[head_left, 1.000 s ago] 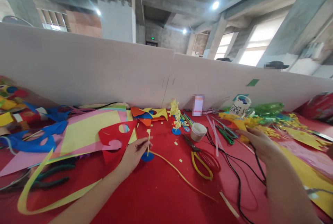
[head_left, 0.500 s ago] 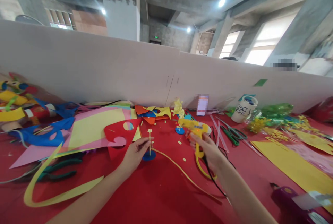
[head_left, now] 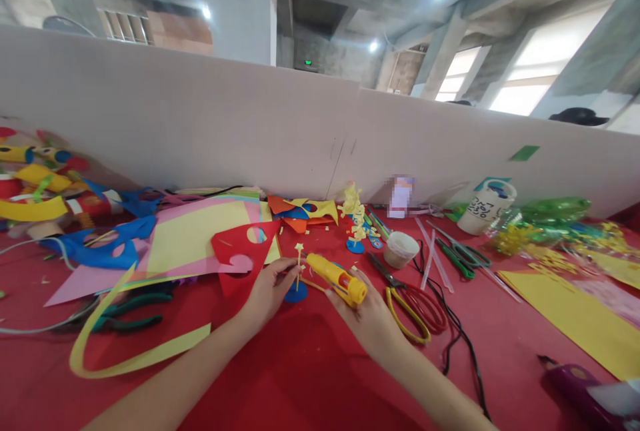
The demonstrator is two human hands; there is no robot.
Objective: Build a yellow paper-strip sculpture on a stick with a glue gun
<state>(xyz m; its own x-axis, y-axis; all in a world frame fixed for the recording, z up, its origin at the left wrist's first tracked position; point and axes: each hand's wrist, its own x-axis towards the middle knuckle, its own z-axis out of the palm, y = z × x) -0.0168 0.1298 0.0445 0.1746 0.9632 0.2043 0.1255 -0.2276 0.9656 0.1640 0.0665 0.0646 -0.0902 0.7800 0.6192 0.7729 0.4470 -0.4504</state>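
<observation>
A thin pale stick (head_left: 299, 259) topped with a small star stands upright on a round blue base (head_left: 297, 293). The fingertips of my left hand (head_left: 273, 289) pinch this stick from the left. My right hand (head_left: 370, 324) is wrapped round a yellow glue gun (head_left: 335, 276), its nozzle pointing left at the stick, close to it; whether they touch I cannot tell. Behind the gun stands a similar blue-based piece (head_left: 356, 224) covered with yellow shapes. Part of a yellow strip shows between the base and my right hand.
Scissors (head_left: 407, 311) and a white cup (head_left: 401, 249) are right of the gun. A red cut-out (head_left: 245, 251), coloured sheets (head_left: 185, 237) and green-handled pliers (head_left: 133, 311) lie left. Yellow paper (head_left: 570, 317) and a purple glue gun (head_left: 583, 387) are at right. A white partition (head_left: 200, 124) bounds the back.
My right hand has brought the glue gun left and down toward the stick, turning it, uncovering the scissors and cup. My left hand keeps its pinch. The view has shifted slightly.
</observation>
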